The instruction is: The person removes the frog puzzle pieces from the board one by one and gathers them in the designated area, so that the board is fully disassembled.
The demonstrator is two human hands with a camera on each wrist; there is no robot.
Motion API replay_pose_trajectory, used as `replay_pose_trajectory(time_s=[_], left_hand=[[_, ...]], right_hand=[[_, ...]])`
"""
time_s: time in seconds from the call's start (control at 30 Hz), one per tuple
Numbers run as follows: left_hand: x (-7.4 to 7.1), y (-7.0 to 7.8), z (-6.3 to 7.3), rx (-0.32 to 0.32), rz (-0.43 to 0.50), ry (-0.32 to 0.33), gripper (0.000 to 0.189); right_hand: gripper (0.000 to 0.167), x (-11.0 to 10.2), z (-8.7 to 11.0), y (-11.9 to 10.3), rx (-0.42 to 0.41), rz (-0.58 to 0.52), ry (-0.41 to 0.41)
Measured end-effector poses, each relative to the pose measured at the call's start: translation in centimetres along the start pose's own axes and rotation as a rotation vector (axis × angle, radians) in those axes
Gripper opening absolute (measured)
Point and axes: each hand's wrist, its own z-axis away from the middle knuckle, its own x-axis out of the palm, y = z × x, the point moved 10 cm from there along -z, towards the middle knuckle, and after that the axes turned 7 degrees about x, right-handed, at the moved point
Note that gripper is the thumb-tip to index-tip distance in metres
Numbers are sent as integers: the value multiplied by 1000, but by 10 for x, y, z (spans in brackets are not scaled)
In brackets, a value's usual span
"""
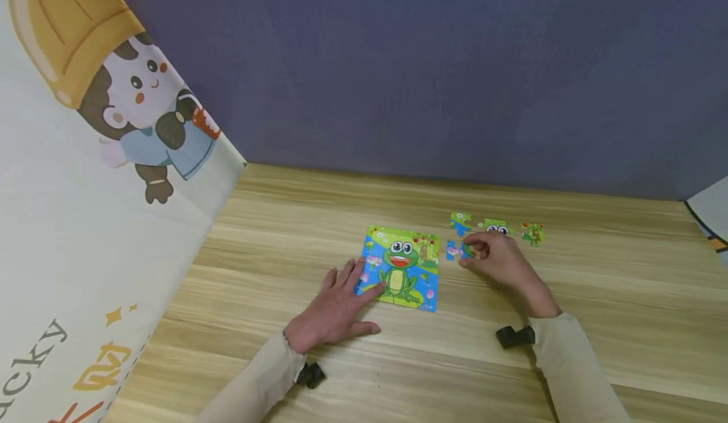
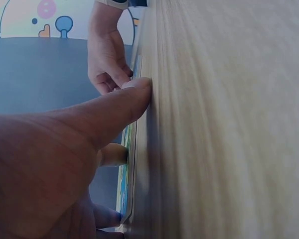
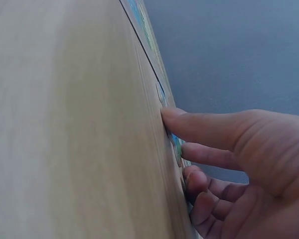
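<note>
A square frog picture board lies flat on the table. My left hand rests at its left side with spread fingers, the fingertips on the board's edge and the thumb on the wood. Right of the board, my right hand pinches a small puzzle piece with blue, green and red on it between thumb and index finger, down at the table. Beside that lies a blue piece with a pink flower. In the right wrist view the thumb and index finger stand at opposite edges of the puzzle piece.
Above the right hand lie a blue-and-green piece, a piece with frog eyes, partly covered by the hand, and a tree piece. A dark blue wall rises behind the wooden table; a white cartoon-printed panel borders the left.
</note>
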Motion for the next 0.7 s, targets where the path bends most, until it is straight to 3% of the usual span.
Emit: replay_pose_trajectory(time_s=[0.5,0.7], left_hand=[[0,0,0,2,-8,-4,72],[-2,1,0,-2,-31,-3,72]], right_hand=[[47,-4,1,-1,-22,17,-4],[41,-12,2,-5,-38,39,35]])
